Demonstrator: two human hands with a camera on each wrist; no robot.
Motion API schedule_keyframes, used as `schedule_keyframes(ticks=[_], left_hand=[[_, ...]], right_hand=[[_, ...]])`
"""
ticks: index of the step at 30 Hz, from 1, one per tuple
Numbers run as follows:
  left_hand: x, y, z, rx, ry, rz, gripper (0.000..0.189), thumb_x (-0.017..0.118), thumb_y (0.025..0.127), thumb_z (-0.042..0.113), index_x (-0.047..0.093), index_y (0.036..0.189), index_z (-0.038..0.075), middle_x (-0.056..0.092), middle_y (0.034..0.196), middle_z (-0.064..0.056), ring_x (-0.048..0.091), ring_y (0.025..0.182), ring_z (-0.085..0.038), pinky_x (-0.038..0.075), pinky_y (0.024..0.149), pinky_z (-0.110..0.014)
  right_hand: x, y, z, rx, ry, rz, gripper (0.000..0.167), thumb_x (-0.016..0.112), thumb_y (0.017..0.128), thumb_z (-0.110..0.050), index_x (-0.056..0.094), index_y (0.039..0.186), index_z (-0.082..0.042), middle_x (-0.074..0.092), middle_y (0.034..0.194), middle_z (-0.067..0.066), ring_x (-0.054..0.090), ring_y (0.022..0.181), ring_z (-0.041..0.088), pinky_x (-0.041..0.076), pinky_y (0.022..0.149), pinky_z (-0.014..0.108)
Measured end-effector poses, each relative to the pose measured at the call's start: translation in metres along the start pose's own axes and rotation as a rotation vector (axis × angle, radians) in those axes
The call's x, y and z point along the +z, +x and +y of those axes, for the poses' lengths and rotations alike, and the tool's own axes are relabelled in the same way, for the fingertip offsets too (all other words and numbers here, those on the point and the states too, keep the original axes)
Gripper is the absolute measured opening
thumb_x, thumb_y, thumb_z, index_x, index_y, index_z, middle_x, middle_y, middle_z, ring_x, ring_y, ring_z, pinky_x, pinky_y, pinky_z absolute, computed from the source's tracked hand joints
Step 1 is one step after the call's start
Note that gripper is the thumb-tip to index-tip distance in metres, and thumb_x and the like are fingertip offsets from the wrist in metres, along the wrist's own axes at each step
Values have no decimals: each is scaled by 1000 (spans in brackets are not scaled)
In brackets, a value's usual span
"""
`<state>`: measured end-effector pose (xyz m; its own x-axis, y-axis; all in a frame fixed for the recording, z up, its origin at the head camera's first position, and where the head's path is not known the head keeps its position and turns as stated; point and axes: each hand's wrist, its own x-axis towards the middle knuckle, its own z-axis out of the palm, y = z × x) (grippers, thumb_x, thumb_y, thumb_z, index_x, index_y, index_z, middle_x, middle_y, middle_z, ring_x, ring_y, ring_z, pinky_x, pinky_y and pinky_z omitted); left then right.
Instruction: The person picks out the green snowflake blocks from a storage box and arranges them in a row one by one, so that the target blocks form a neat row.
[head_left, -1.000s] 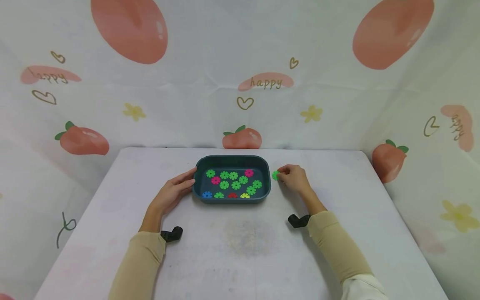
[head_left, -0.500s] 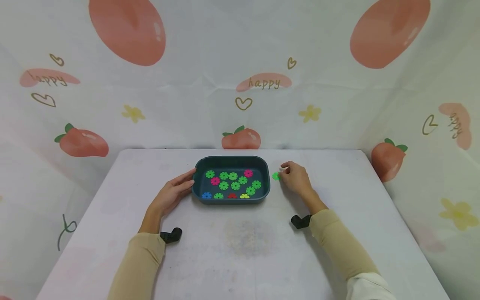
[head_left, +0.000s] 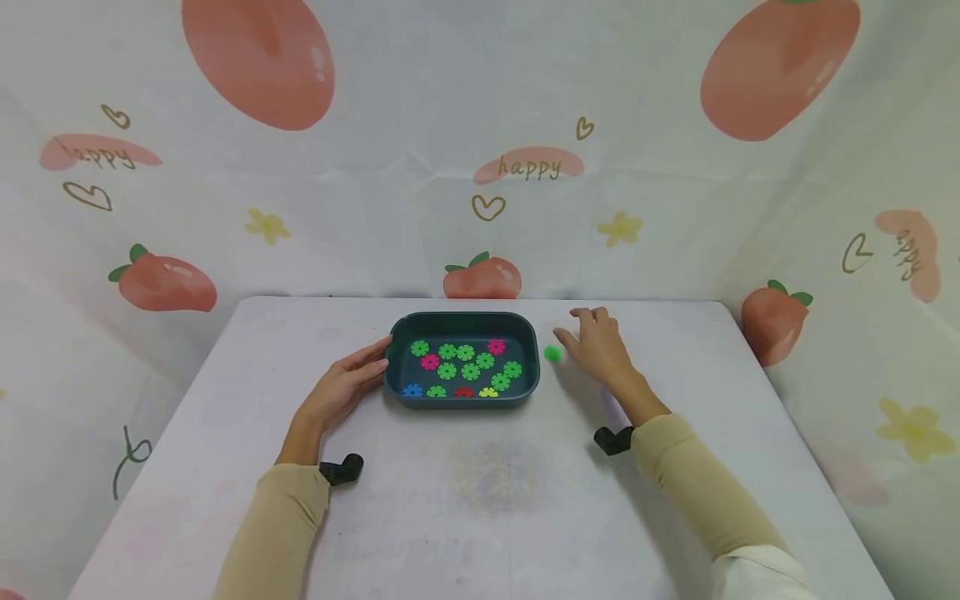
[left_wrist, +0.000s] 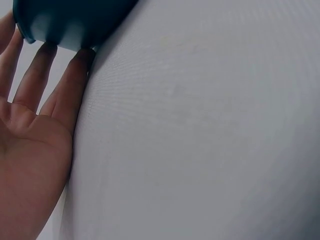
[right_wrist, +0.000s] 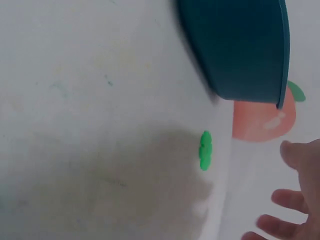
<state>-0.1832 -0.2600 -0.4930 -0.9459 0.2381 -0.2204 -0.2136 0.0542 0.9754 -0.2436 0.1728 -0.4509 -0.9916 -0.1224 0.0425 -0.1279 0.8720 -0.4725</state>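
A dark teal tray [head_left: 461, 402] stands on the white table, with several notched plastic snowflake discs lying spread on its floor, mostly green [head_left: 470, 372]. My left hand [head_left: 337, 400] is at the tray's left end, its straight fingertips [left_wrist: 82, 56] touching the outer wall. Just off the right end, a bright green piece [head_left: 552, 354] rests on the table; the right wrist view shows it edge-on, with a scalloped outline. My right hand [head_left: 600, 350] hovers to the right of that piece, fingers spread and holding nothing.
Among the green discs lie pink [head_left: 497, 347], blue [head_left: 412, 390], red [head_left: 464, 392] and yellow [head_left: 489, 392] ones. A cloth backdrop [head_left: 360, 225] printed with fruit hangs behind the table's far edge. A pale purple patch [head_left: 613, 407] shows beside my right wrist.
My right hand has let go of the green piece, spread its fingers and drawn back to the right. The green piece stays beside the tray. My left hand has not moved.
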Motion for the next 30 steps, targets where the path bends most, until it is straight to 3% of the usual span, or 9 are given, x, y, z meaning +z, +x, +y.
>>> schedule_keyframes(ticks=[7, 13, 21, 30], left_hand=[[0, 0, 0, -11, -11, 8, 61, 63, 102, 32, 40, 158, 21, 33, 167, -4, 45, 141, -2, 47, 103, -12], [0, 0, 1, -12, -17, -2, 60, 62, 103, 32, 40, 158, 20, 33, 167, -5, 49, 135, 3, 47, 103, -12], [-1, 1, 5, -17, -44, -9, 61, 62, 103, 29, 39, 158, 19, 31, 168, -5, 50, 134, 4, 47, 102, -12], [-2, 1, 2, -38, -44, -11, 61, 62, 103, 30, 39, 158, 23, 31, 168, -4, 48, 135, 3, 46, 105, -13]], right_hand=[[-7, -2, -16, -79, -125, 28, 71, 55, 101, -53, 40, 152, -5, 33, 155, 28, 39, 137, 51, 41, 110, 64], [-13, -2, -25, -132, -205, -6, 78, 52, 100, -60, 31, 159, -12, 15, 166, 25, 24, 149, 53, 23, 122, 67], [-15, -2, -38, -149, -220, -71, 85, 47, 98, -67, 23, 164, -18, -2, 172, 19, 3, 156, 51, 7, 122, 73], [-12, -1, -56, -213, -257, -96, 84, 43, 98, -70, 21, 164, -22, -4, 173, 16, -2, 158, 49, 3, 122, 73]])
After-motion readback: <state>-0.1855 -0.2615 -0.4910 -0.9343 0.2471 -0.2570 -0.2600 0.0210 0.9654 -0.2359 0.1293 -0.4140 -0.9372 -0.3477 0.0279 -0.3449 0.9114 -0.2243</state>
